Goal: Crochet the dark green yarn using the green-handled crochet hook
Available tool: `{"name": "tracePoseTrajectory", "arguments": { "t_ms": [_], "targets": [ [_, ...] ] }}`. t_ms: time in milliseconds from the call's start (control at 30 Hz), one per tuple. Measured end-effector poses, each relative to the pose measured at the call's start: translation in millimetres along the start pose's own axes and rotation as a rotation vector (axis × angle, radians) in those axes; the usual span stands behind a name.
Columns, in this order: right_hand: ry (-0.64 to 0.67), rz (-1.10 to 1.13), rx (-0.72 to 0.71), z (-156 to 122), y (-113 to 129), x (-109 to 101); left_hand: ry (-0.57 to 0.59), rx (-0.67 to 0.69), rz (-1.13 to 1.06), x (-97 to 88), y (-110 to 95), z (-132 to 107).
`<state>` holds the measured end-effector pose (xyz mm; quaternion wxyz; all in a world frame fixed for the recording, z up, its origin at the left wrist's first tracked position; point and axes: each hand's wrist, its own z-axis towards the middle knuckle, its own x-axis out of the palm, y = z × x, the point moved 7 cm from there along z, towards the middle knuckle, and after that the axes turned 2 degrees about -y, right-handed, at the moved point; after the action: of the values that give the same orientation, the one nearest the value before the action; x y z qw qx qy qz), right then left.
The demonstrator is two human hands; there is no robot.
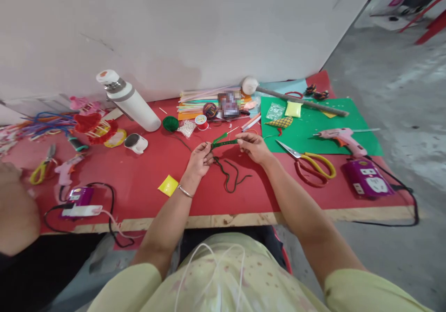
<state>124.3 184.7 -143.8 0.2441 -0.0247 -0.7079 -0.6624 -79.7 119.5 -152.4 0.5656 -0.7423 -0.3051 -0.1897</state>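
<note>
Head view, seen from above the worker's lap. The left hand (200, 159) and right hand (253, 146) hold a short green strip (225, 142) between them, just above the middle of the red table (149, 163). The left fingers are closed together, pinching the strip's left end. The right fingers are clamped on its right end. A dark green yarn (229, 175) hangs from the strip and lies in loose loops on the table, near the hands. A thin bangle (184, 191) sits on the left wrist.

To the right lie yellow-handled scissors (315, 165), partly on a green sheet (313, 126), with a pink glue gun (341, 138) and a purple power strip (367, 179) further right. A yellow square (168, 185) lies near the left wrist. At the far left of the hands, a white bottle (127, 99) lies tilted, with a green yarn ball (170, 123) and a red thread spool (201, 121) beside it. Another person's arm (14, 210) enters at the left edge.
</note>
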Motion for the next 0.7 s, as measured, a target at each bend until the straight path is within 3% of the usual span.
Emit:
{"name": "tracePoseTrajectory", "arguments": {
  "t_ms": [500, 700],
  "targets": [
    [0.002, 0.042, 0.029, -4, -2, 1, 0.009, 0.060, 0.022, 3.7, 1, -6],
    [0.065, 0.048, 0.047, -8, 3, 8, 0.012, 0.077, 0.026, 3.8, 1, -6]
  ]
}}
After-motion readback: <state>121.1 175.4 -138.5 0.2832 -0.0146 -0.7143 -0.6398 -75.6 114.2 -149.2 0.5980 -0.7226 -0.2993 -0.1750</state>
